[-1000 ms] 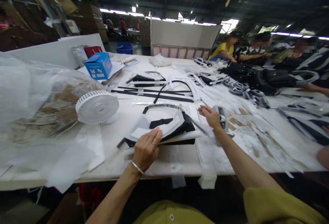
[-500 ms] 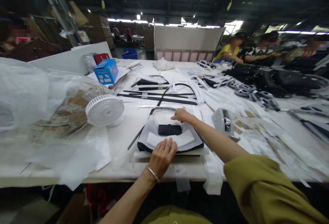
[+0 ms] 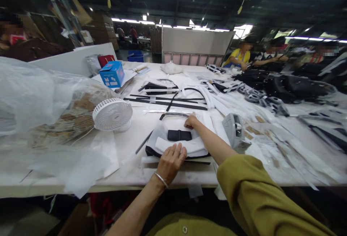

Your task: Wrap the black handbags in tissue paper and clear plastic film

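A black bag (image 3: 152, 151) lies on the table in front of me, mostly covered by white sheet padding (image 3: 159, 132). A small black strapped piece (image 3: 179, 135) rests in the middle of the sheet. My left hand (image 3: 172, 160), a silver bangle on its wrist, lies with fingers stretched over the front edge of a folded white foam strip (image 3: 195, 147). My right hand (image 3: 191, 121) is at the bag's upper right, beside the wrapped handle (image 3: 176, 114). Its fingers are bent together, and what they hold, if anything, is too small to make out.
At left stand a white fan (image 3: 112, 115), a blue box (image 3: 111, 74) and a large plastic bag (image 3: 67, 102). A grey tape dispenser (image 3: 230, 129) is near my right forearm. Black strips (image 3: 173, 104) lie beyond the bag. People sit at the far right behind black bags (image 3: 292, 86).
My right hand has shifted slightly right, and its fingers look more drawn in. The right forearm and sleeve have swung left and inward. My left hand stays on the foam strip.
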A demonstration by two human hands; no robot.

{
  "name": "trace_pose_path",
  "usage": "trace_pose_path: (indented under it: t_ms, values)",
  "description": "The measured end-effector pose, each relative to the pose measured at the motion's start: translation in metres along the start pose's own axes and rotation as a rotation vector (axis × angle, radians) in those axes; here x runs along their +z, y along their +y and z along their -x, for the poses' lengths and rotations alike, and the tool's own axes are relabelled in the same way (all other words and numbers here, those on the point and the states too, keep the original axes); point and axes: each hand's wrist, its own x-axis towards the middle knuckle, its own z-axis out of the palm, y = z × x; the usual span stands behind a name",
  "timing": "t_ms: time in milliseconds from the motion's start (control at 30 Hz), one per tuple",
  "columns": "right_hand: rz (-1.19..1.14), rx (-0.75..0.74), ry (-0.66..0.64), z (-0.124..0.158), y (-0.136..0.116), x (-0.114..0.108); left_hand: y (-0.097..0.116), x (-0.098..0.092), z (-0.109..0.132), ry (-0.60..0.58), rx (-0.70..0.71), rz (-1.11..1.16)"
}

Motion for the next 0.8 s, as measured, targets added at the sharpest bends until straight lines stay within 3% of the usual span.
trace_pose_path:
  t_ms: [267, 533, 800]
  values:
    - [-0.033, 0.052, 0.109, 0.008, -0.009, 0.01, 0.0, -0.005, 0.008, 0.036, 0.003, -0.019]
    - [-0.041, 0.054, -0.039, -0.006, -0.012, 0.014, 0.003, 0.001, 0.01, -0.021, -0.005, -0.03]
    - [0.015, 0.047, 0.039, 0.006, -0.009, 0.005, 0.002, 0.002, 0.01, -0.006, -0.008, -0.022]
